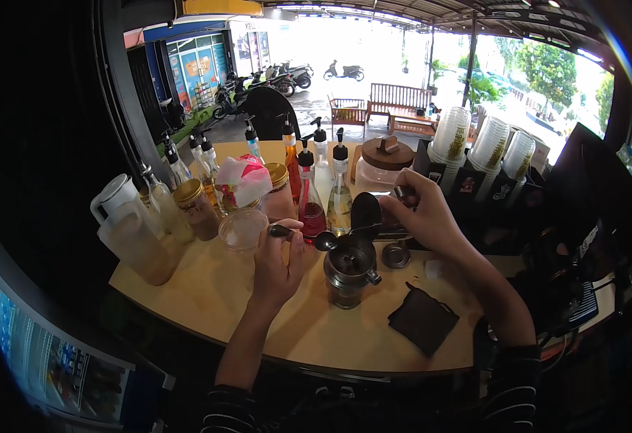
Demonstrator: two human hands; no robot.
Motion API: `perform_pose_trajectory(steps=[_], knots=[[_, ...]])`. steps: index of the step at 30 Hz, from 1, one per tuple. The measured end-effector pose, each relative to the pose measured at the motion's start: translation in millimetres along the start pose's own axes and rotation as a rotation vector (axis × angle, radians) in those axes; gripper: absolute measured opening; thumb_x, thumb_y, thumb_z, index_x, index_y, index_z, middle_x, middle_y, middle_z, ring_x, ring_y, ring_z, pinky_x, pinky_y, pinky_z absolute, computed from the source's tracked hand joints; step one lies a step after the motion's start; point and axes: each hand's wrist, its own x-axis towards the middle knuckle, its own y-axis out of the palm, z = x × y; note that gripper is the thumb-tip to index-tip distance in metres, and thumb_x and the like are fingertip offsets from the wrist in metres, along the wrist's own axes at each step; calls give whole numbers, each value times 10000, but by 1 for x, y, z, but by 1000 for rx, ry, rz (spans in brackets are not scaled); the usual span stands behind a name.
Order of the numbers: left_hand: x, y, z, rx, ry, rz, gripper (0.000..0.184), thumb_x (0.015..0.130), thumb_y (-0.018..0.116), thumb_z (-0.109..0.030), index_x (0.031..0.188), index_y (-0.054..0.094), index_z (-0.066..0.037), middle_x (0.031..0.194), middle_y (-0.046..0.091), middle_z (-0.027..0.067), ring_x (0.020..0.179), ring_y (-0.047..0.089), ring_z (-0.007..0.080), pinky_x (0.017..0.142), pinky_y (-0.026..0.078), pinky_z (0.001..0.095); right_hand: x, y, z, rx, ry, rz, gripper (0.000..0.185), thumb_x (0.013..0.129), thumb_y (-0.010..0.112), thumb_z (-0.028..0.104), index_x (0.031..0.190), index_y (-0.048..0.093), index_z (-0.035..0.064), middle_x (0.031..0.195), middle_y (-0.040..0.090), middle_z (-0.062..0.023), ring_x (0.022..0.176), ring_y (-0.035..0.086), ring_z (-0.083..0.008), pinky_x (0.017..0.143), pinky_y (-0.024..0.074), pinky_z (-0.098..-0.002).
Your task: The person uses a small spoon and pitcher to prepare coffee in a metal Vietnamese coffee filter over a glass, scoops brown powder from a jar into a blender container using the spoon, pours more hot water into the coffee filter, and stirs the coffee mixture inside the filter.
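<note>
My left hand is closed around the dark handle of a spoon, its bowl by the rim of a metal drip filter. The filter sits on a small glass and has dark contents. In my right hand, the fingers pinch a dark handle; a black scoop-like utensil appears to extend from it above the filter. What the utensil carries cannot be made out. A round metal lid lies right of the filter, and a folded dark cloth rests nearer me.
Pump bottles, jars and a pitcher crowd the left and back of the wooden counter. A wooden-lidded glass jar stands behind my right hand. Stacked plastic cups are at the back right.
</note>
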Motion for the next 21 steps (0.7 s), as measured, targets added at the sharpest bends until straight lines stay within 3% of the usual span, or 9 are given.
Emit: perform_pose_trajectory(steps=[3, 5, 12, 15, 17, 21], knots=[[0, -1, 1, 14, 12, 3, 148, 921, 540, -77, 1043, 549, 6, 943, 573, 130, 792, 599, 217, 722, 480, 345, 2, 2, 0, 107, -34, -20, 209, 829, 679, 102, 858, 516, -25, 582, 476, -9, 527, 379, -47, 479, 351, -252], [-1, -1, 1, 19, 8, 6, 147, 921, 540, -76, 1043, 548, 6, 944, 574, 130, 791, 598, 218, 721, 479, 346, 1, 0, 10, 13, -5, 11, 254, 842, 673, 109, 781, 441, 28, 629, 379, 54, 597, 328, -9, 495, 304, -204], [-3, 2, -1, 16, 8, 14, 142, 916, 545, -69, 1036, 544, 6, 936, 574, 133, 767, 593, 223, 714, 474, 357, 0, -3, 18, -5, -3, 13, 262, 830, 679, 104, 765, 437, 28, 642, 351, 49, 604, 323, -14, 505, 306, -210], [-3, 3, -1, 16, -9, 21, 142, 913, 548, -68, 1034, 543, 7, 936, 574, 135, 765, 593, 227, 711, 474, 359, -4, -5, 21, 17, 10, 34, 250, 835, 675, 98, 775, 444, 24, 664, 386, 44, 614, 374, -4, 512, 341, -199], [-3, 3, -1, 14, -19, 25, 143, 913, 549, -69, 1034, 543, 6, 937, 576, 136, 766, 591, 230, 712, 473, 360, -7, -7, 25, 161, 14, 66, 210, 861, 653, 67, 834, 467, -26, 640, 511, -10, 622, 573, -38, 507, 462, -224], [-4, 4, 0, 18, -18, 29, 148, 915, 551, -80, 1035, 545, 6, 935, 584, 136, 781, 586, 240, 721, 470, 363, -12, -12, 29, 220, 29, 70, 199, 871, 639, 49, 841, 458, -28, 685, 515, -8, 678, 623, -59, 534, 508, -218]])
